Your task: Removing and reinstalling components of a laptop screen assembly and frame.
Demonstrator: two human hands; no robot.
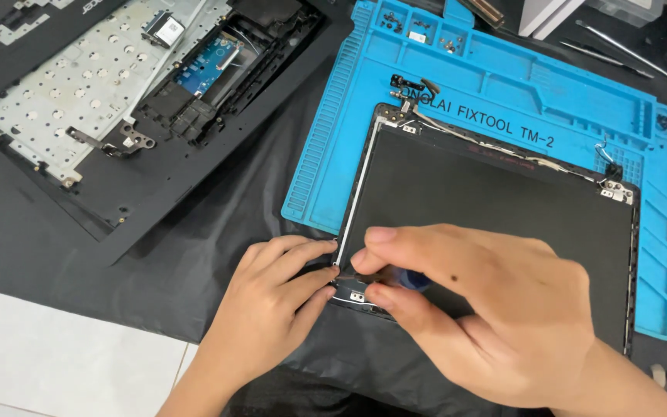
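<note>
Two hands at work at six o'clock of the worktop. My left hand (272,305): fingers pressed on the lower-left corner of the laptop lid panel (496,208). My right hand (480,309): fingers pinched around a small blue-handled tool (413,279) over that corner's hinge bracket (357,295). Panel lies partly on the blue repair mat (503,85). Keyboard chassis (117,93): ten o'clock, well apart.
</note>
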